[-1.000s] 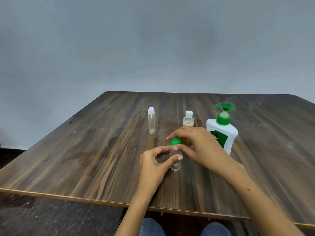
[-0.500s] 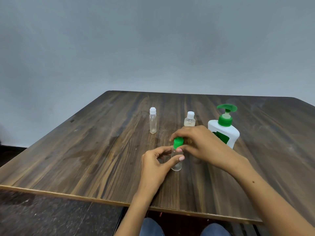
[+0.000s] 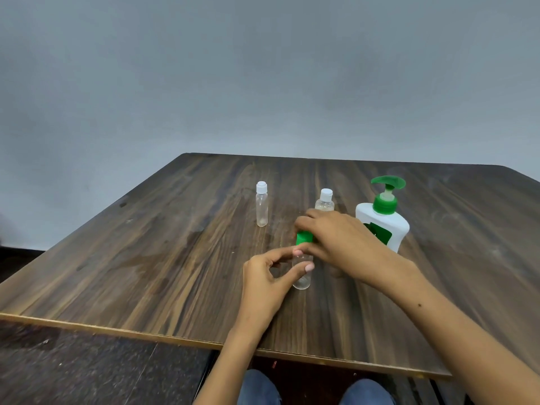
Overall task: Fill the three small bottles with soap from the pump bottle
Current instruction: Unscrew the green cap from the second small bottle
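Small clear plastic bottle (image 3: pixel 302 274) upright, mid-desk toward near edge, pinched by left hand (image 3: pixel 267 283). Green screw cap (image 3: pixel 304 238) gripped by right hand (image 3: pixel 336 239). Step judged: uncapping. Next: cap off, white green-topped pump bottle (image 3: pixel 382 220) brought over mouth.

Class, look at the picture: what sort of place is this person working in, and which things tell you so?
Probably a plain indoor room, with nothing marking it as a kitchen or bathroom: a dark wooden table against a bare grey wall, holding only a pump bottle and small bottles.
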`<action>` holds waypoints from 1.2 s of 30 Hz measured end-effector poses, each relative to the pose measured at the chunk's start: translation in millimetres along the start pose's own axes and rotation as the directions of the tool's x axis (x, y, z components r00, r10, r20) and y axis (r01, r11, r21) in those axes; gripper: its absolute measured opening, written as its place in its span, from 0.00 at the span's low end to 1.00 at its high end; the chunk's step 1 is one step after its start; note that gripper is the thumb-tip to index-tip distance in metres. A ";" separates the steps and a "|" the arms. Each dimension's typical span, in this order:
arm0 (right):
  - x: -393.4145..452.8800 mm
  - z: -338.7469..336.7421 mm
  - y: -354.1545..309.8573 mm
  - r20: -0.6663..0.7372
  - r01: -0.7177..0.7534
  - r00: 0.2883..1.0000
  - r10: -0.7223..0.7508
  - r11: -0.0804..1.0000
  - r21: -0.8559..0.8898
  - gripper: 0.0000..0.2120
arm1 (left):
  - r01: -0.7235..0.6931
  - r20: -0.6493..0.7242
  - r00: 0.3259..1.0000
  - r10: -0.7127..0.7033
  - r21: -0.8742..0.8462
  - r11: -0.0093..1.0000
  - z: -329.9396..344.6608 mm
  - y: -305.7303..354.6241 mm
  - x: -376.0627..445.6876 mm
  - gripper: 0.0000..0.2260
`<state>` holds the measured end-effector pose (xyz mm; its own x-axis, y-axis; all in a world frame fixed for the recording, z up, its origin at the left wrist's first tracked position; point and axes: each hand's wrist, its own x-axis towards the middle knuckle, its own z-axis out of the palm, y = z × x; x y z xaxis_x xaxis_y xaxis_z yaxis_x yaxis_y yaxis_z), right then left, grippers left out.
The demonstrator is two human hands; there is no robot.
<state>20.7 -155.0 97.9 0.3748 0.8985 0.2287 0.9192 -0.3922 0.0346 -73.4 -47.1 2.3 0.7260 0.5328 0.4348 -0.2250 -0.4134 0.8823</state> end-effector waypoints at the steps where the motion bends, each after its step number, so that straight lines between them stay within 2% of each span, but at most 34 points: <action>1: 1.0 -2.1 4.2 0.000 0.036 0.999 -0.036 0.994 0.101 0.09 | 0.002 0.005 1.000 -0.002 -0.003 1.000 -0.9 0.4 0.2 0.13; 3: 2.4 -8.3 11.1 -0.056 0.106 0.994 -0.094 0.955 0.277 0.08 | 0.010 0.029 1.000 -0.010 -0.001 1.000 -4.6 0.1 1.4 0.14; 5: 3.1 -13.7 15.4 -0.150 0.140 0.985 -0.088 0.915 0.378 0.08 | 0.023 0.041 0.999 -0.024 0.009 1.000 -11.8 -1.6 2.3 0.15; 10: 5.2 13.1 16.6 -0.261 -0.014 0.941 0.217 0.794 0.608 0.09 | 0.043 -0.044 0.998 -0.041 0.041 0.998 -31.9 -8.2 5.0 0.14; 13: 14.2 45.4 20.4 -0.241 -0.084 0.906 0.349 0.704 0.705 0.11 | 0.042 -0.050 0.998 -0.040 0.032 0.999 -35.1 -9.1 3.4 0.14; 15: 20.9 62.6 20.7 -0.199 -0.129 0.909 0.367 0.701 0.702 0.18 | 0.034 -0.046 0.998 -0.032 0.038 0.999 -34.8 -9.5 1.9 0.15; 16: 24.0 70.0 20.7 -0.187 -0.156 0.906 0.379 0.711 0.686 0.18 | 0.030 -0.045 0.999 -0.028 0.039 0.999 -34.2 -9.5 1.6 0.16; 20: 33.2 89.1 17.2 -0.185 -0.222 0.864 0.469 0.684 0.695 0.06 | 0.026 -0.055 0.998 -0.024 0.038 0.999 -32.4 -8.2 0.7 0.14; 23: 37.2 96.0 16.9 -0.204 -0.264 0.835 0.512 0.697 0.667 0.09 | 0.021 -0.050 0.999 -0.019 0.035 0.999 -32.2 -7.7 0.2 0.14; 29: 40.7 97.5 20.1 -0.127 -0.320 0.868 0.480 0.737 0.595 0.13 | 0.020 -0.049 0.999 -0.018 0.042 0.999 -31.8 -6.1 0.2 0.15; 33: 32.6 88.5 20.5 -0.163 -0.279 0.884 0.438 0.775 0.567 0.19 | 0.031 -0.043 0.999 -0.029 0.049 0.998 -33.4 -7.8 0.0 0.18; 36: 11.8 78.2 19.0 -0.282 -0.193 0.889 0.360 0.855 0.482 0.11 | 0.039 -0.048 0.998 -0.036 0.052 0.998 -33.5 -9.5 0.6 0.17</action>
<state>52.0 -136.4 25.2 0.6302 0.6020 0.4903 0.7714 -0.4138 -0.4834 -92.6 -18.1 0.2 0.7019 0.5819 0.4108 -0.1626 -0.4305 0.8878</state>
